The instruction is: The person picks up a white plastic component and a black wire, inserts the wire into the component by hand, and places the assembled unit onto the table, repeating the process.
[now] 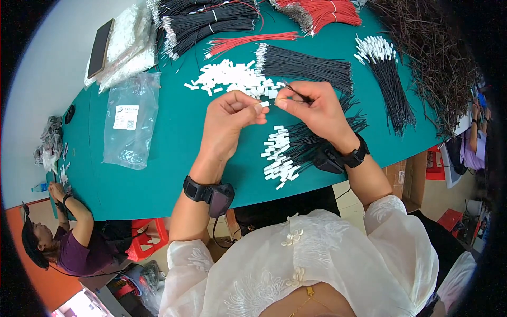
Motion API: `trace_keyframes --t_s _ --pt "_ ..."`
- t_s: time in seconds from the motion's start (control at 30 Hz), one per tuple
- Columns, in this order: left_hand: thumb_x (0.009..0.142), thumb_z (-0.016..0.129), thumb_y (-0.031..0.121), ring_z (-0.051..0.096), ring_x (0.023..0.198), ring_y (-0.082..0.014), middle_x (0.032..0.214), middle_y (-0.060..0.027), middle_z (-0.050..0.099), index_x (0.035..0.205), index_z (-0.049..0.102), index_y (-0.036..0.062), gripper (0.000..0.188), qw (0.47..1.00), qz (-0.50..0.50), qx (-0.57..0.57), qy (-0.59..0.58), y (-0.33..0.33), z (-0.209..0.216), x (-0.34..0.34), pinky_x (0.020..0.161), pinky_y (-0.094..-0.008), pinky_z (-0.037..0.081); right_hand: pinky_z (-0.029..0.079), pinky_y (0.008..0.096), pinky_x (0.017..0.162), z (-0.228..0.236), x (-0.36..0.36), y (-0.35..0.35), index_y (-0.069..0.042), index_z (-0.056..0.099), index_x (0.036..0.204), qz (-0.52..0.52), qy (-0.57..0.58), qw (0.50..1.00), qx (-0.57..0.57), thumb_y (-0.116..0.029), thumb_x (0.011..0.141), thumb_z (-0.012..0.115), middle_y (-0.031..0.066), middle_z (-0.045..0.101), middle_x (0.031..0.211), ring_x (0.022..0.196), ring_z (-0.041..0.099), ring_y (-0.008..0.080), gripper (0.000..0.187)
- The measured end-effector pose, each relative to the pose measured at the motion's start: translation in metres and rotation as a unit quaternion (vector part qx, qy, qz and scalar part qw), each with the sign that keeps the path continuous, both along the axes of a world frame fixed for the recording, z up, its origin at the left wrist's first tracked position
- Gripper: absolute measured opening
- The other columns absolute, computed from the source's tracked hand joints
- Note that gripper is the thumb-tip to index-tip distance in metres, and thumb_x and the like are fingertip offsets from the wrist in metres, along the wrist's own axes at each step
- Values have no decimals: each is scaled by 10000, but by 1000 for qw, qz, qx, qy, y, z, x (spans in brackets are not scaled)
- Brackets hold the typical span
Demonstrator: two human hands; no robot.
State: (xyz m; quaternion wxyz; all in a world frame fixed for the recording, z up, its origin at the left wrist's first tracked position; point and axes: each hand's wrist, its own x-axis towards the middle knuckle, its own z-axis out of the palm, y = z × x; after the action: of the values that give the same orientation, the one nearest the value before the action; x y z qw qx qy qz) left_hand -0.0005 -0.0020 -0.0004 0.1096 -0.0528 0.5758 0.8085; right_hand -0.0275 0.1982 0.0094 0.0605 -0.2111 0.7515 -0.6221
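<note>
Over the middle of the table, my left hand (230, 117) pinches a small white plastic connector housing (265, 104) between thumb and fingertips. Close to its right, my right hand (320, 112) is closed on thin black wires (300, 95); their tips by the housing are too small to make out. Just beyond both hands spreads a loose pile of white housings (232, 76). Below my right hand lie black wires with white housings (279, 158) on their ends, fanned toward the left. A neat bundle of black wires (306, 66) rests behind my right hand.
Bundles of black wires (211, 26) and red wires (332, 16) lie at the far side. A clear bag (132, 145) lies at left, near a phone (100, 47) on filled bags. Finished-looking wires with white ends (388, 79) and a dark wire heap (433, 63) sit right. Another person (74, 243) sits left.
</note>
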Motion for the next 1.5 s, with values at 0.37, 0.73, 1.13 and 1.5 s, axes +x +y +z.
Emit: trace_keyframes --t_s 0.37,0.73,1.13,1.5 --pt "842 648 -16 674 785 -158 841 -97 671 888 606 -10 63 999 1 52 0 1 -2 0 701 -273 558 263 224 530 0 3 -4 45 663 872 -17 0 1000 -15 -57 835 699 -65 373 620 608 316 27 115" --pt "856 638 -14 675 804 -158 853 -86 672 915 601 -7 69 999 5 32 24 2 -1 0 705 -266 554 252 219 522 -3 3 -3 39 665 869 -10 6 1000 -22 -50 836 688 -71 395 616 589 300 25 97" --pt "853 665 3 680 805 -162 873 -110 690 944 658 -31 97 999 7 -17 45 3 2 1 699 -259 556 243 227 509 0 6 -4 24 680 871 -24 17 999 12 -44 834 687 -80 361 589 569 280 23 78" --pt "847 670 -9 685 822 -176 884 -120 687 947 651 -31 104 999 13 27 12 3 -1 1 712 -277 572 229 215 501 -4 10 -10 15 682 879 -59 19 998 -25 -45 854 671 -83 407 607 573 301 13 66"
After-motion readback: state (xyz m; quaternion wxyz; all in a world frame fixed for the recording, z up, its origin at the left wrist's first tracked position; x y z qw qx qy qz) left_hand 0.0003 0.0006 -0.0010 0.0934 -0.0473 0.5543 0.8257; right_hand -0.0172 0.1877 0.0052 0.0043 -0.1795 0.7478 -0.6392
